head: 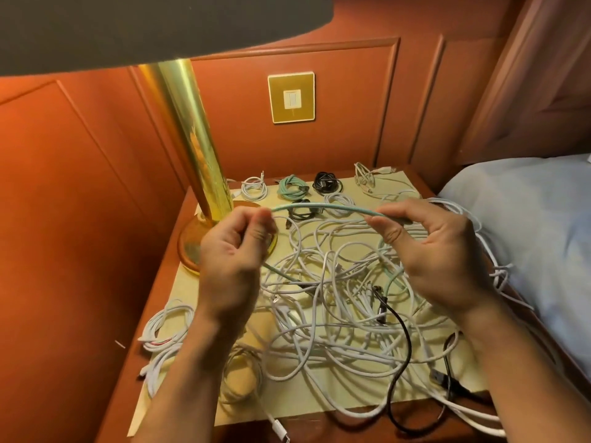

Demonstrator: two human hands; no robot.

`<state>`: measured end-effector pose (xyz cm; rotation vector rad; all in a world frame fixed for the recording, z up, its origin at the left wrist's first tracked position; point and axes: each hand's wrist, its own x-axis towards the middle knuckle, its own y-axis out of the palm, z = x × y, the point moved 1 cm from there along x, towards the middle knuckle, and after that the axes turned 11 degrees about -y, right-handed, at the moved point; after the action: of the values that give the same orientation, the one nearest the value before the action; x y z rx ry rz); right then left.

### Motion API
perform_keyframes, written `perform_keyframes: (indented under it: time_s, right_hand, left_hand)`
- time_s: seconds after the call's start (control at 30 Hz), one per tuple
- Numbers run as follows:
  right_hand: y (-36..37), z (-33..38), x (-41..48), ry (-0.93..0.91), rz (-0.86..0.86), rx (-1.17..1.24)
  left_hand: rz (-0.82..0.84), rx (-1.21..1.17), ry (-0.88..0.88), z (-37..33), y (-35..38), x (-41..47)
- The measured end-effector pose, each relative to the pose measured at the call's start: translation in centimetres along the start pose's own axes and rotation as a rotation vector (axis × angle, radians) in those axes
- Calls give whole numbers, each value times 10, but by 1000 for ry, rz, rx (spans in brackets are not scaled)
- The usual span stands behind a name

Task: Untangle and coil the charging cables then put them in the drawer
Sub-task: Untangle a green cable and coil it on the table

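Nothing for you to read at this moment: no lettering, brand or number comes through on the gold wall plate [291,97], and the plugs on the cables [339,302] are too small and blurred to give you any print.
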<state>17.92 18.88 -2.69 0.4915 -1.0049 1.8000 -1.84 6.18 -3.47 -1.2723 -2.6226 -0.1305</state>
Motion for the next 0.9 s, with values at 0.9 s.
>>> perform_keyframes:
  time_s: [0.9]
  right_hand:
    - [-86, 24, 160, -51, -32, -71]
  left_hand:
    - [-63, 59, 10, -66, 1, -17]
